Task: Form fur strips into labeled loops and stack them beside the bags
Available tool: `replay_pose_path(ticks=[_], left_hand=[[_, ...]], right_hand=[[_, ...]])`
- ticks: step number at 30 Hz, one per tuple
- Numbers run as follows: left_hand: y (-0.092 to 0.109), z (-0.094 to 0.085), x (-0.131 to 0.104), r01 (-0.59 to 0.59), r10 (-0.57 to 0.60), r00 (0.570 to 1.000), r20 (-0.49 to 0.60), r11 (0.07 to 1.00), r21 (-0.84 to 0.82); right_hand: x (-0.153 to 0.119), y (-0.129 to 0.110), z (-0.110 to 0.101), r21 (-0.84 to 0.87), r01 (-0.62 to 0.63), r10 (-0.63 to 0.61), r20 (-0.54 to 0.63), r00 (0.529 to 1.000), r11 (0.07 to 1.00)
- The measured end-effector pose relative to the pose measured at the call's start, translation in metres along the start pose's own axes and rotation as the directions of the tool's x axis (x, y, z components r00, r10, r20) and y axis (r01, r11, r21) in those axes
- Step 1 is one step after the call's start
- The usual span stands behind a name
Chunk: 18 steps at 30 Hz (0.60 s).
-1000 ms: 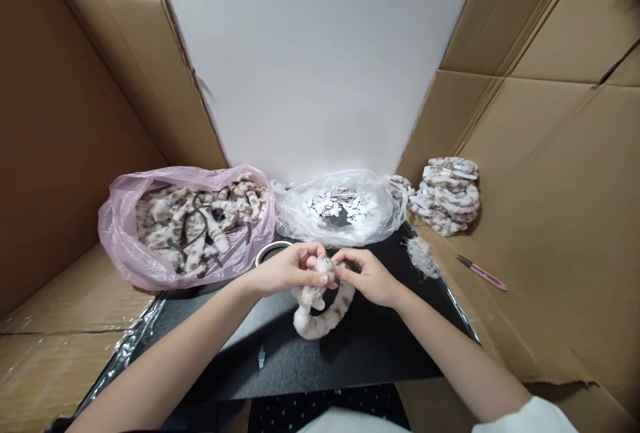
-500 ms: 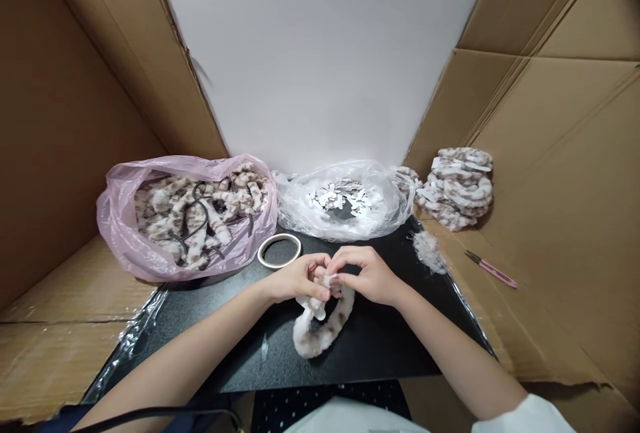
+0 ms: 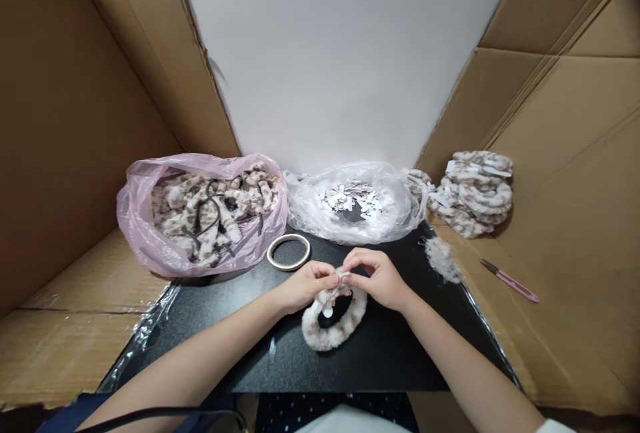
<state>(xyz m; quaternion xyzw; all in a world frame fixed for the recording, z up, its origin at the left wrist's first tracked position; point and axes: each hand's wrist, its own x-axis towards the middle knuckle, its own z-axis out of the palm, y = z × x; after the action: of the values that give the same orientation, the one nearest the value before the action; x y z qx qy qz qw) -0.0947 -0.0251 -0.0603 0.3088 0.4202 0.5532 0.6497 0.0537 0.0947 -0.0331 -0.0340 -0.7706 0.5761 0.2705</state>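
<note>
A plain pale-grey wall (image 3: 330,53) rises behind the black worktop's (image 3: 210,300) far edge; creased brown cardboard panels (image 3: 575,186) stand beyond its left and right edges. Light glints softly across its left side.

Ring (image 3: 327,338): plush cloth, deep soft pile, matt. Stack (image 3: 477,194): same plush pile. Pink bag (image 3: 143,250): thin plastic film, creased, semi-gloss, translucent. Clear bag (image 3: 307,213): transparent plastic film, wrinkled, glossy. Tags (image 3: 367,206): smooth, white; paper or plastic cannot be told. Cords (image 3: 218,211): dark, smooth, rubber-like in look. Table (image 3: 400,360): black, fine-grained, low sheen, glossy wrap (image 3: 135,340) along side edges. Tape (image 3: 289,267): smooth, pale. Snips (image 3: 509,280): metal-looking blades, smooth plastic-looking handle. Lint (image 3: 443,260): loose fibre, rough. Cardboard (image 3: 575,186): matt brown paperboard, creased, glossier at lower left. Wall (image 3: 340,60): smooth, matt.
</note>
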Motion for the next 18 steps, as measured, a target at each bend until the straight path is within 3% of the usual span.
replay_pose_path(ticks=[5,8,11,14,18], left_hand=[[-0.006,0.004,-0.004,0.03,-0.03,1.0,-0.003,0.999,-0.039],[-0.01,0.006,-0.008,0.051,-0.048,0.997,0.057,0.997,-0.062],[-0.013,0.006,-0.011,0.063,-0.027,0.965,0.262,0.989,-0.131],[-0.014,0.005,-0.014,0.129,-0.056,0.872,0.487,0.985,-0.118],[-0.009,0.007,-0.019,0.16,-0.118,0.825,0.553,0.987,-0.028]], right_hand=[[0.008,0.008,-0.005,0.073,-0.177,0.178,-0.018,0.984,0.982],[0.025,0.007,-0.002,-0.118,-0.245,0.255,0.08,0.964,0.962],[0.048,0.007,0.01,-0.385,-0.141,0.239,0.221,0.945,0.912],[0.07,0.014,0.027,-0.568,0.027,0.209,0.347,0.914,0.823],[0.083,0.025,0.047,-0.702,0.198,0.218,0.456,0.863,0.684]])
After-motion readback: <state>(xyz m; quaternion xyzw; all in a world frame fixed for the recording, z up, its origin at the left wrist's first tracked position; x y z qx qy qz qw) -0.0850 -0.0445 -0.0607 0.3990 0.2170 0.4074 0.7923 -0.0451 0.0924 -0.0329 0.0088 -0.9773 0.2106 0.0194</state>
